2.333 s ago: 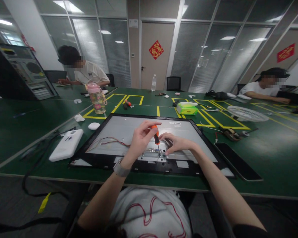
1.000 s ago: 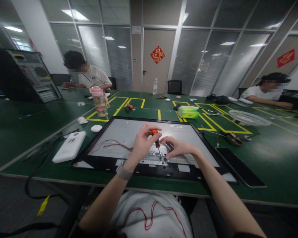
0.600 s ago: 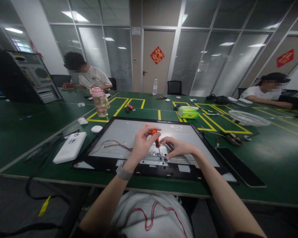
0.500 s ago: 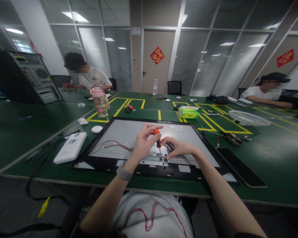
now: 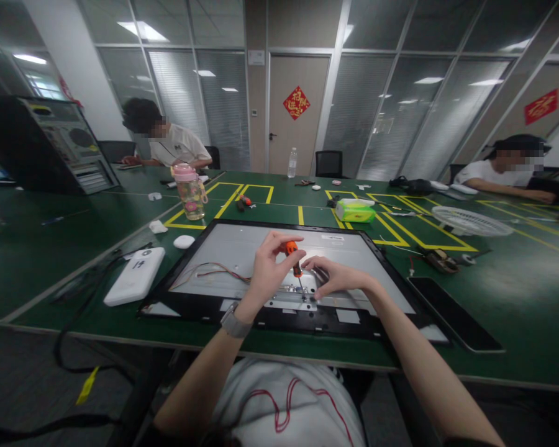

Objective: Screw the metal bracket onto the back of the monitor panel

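Note:
A black-framed monitor panel (image 5: 242, 245) lies face down on the green table (image 5: 517, 292), its grey metal back up. My left hand (image 5: 268, 270) is closed round a small screwdriver with an orange handle (image 5: 290, 248); its tip stands on a metal bracket (image 5: 291, 298) near the panel's near edge. My right hand (image 5: 333, 276) rests on the panel beside the tip, fingers curled and pressed down at the bracket. Thin red and white wires (image 5: 214, 270) run across the panel to the left of my hands.
A white flat device (image 5: 135, 276) and a black cable lie left of the panel, a dark slab (image 5: 451, 313) to its right. Farther back stand a pink-lidded bottle (image 5: 189, 192), a green tissue pack (image 5: 354, 210), a white fan grille (image 5: 466, 220) and a computer case (image 5: 60, 146). Two people sit at far corners.
My hands have stayed at the bracket; the left fingers shift slightly on the screwdriver handle. The view has drifted a little.

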